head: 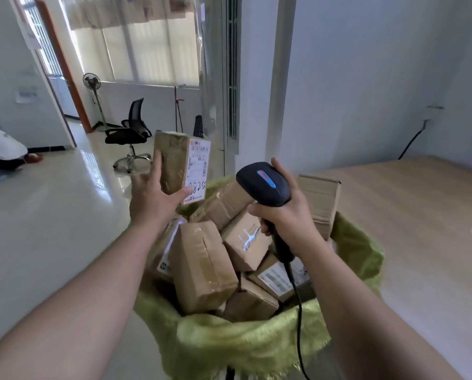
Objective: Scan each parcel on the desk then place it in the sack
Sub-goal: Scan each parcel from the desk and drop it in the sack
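Sack: the green sack (251, 349) sits right under both my arms, its mouth rolled wide, so anything I let go of drops straight in.
Boxes inside: brown taped boxes (202, 267) are heaped to the rim below my grips, which I read as most of the job done.
Right grip: my right hand (286, 215) is clenched round the handle of the black scanner (265, 185), its head aimed left at the label; the cable (297, 305) trails down across the sack.
Left grip: my left hand (152, 198) holds the parcel (180, 163) upright above the far left edge of the sack, thumb on the lower corner, fingers behind.
Label: the white label (199, 171) faces the scanner, kept bare by my thumb's low hold.
Counter: to the right of my scanner grip, the pale wood counter (421, 215) shows no parcels in view.
Room: beyond the parcel, a glossy floor (51, 215), a black office chair (130, 130), a standing fan (92, 83), an open doorway.
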The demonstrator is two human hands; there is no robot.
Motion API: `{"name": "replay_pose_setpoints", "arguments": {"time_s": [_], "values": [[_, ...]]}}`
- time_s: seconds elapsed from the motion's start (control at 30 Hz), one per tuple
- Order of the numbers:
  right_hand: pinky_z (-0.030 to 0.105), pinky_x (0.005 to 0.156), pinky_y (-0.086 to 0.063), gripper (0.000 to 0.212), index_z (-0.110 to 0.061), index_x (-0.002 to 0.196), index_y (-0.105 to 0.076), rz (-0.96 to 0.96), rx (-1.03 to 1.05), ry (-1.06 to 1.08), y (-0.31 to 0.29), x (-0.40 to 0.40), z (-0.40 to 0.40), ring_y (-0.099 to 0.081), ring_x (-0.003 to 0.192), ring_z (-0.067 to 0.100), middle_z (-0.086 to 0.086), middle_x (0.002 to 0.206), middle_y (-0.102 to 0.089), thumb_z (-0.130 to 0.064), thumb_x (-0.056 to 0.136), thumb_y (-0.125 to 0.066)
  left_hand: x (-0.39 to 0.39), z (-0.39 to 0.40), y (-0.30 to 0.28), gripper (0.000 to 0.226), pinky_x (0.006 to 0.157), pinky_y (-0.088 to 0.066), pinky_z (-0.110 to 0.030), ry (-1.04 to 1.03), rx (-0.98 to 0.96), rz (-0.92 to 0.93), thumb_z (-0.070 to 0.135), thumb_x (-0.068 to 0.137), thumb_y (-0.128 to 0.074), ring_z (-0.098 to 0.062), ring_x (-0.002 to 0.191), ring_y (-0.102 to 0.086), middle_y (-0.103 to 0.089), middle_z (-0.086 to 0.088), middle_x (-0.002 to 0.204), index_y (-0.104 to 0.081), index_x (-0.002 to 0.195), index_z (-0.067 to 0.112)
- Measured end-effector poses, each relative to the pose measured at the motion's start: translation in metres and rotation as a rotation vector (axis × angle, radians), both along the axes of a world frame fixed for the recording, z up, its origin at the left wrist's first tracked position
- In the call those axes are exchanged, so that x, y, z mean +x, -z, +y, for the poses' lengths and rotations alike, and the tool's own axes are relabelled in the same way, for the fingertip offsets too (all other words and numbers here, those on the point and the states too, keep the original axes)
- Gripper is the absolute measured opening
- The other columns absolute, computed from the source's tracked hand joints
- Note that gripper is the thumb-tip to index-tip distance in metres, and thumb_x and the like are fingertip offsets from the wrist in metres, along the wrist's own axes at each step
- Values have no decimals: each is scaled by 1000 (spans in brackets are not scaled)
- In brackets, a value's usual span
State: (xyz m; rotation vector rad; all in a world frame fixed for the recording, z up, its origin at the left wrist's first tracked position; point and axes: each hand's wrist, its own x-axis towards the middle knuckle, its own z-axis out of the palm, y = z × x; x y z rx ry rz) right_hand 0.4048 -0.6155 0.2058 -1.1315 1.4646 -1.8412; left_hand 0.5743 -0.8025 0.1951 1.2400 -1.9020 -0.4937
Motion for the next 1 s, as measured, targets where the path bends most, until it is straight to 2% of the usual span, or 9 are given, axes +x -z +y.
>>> {"name": "replay_pose_setpoints", "arguments": {"time_s": [0.17,0.3,0.4,0.47,0.53,0.7,0.8,0.9,1.0], "values": [[29,43,-46,94,-40,143,-41,-16,12,49,7,1,-47,-46,43,21,9,120,-60,16,72,-70,1,-60,26,110,99,-39,-42,-39,-17,-184,60,70,-73,-33,115,-43,-40,-17,123,-1,150,41],[29,43,-47,94,-41,141,-43,-33,25,82,14,-1,-62,-46,43,22,10,123,-57,16,72,-72,-12,-87,43,105,99,-31,-44,-75,-87,-318,63,72,-68,-33,118,-38,-37,-19,130,-8,153,30],[28,42,-46,94,-42,140,-44,-57,27,119,17,-1,-65,-44,41,21,14,124,-55,16,72,-73,-21,-101,51,84,99,-31,-45,-17,-116,-383,61,83,-56,-34,118,-38,-38,-18,131,-22,150,25],[28,42,-45,93,-44,137,-45,-53,27,149,17,-1,-65,-43,41,21,18,125,-54,15,71,-73,-28,-108,54,59,99,-32,-44,63,-102,-447,55,92,-46,-34,120,-41,-45,-16,133,-39,143,25],[28,41,-45,92,-48,132,-47,-37,23,176,16,1,-63,-42,40,22,17,123,-56,16,71,-73,-32,-112,57,46,102,-32,-44,106,-58,-490,46,95,-41,-33,121,-43,-50,-14,134,-48,137,28],[29,41,-44,93,-43,139,-44,-27,26,227,15,6,-48,-43,44,24,14,102,-61,16,73,-72,-33,-108,53,47,99,-34,-41,109,-15,-442,40,95,-42,-32,124,-42,-47,-11,138,-45,140,27],[29,41,-45,93,-41,142,-41,-23,40,262,13,9,-35,-43,43,24,18,101,-62,15,74,-71,-39,-96,42,49,100,-33,-42,145,-51,-320,37,94,-48,-32,125,-39,-43,-12,139,-44,141,22],[29,41,-47,94,-39,142,-40,-24,42,306,13,11,-18,-46,45,24,19,108,-63,15,73,-73,-53,-78,26,50,100,-33,-43,222,-134,-173,33,93,-52,-32,126,-40,-44,-14,137,-46,141,18],[28,42,-48,96,-39,142,-40,-17,30,369,16,7,7,-51,45,21,13,111,-64,10,69,-79,-66,-49,10,51,99,-32,-43,288,-227,-95,30,93,-55,-32,125,-40,-43,-15,136,-45,141,15]]}}
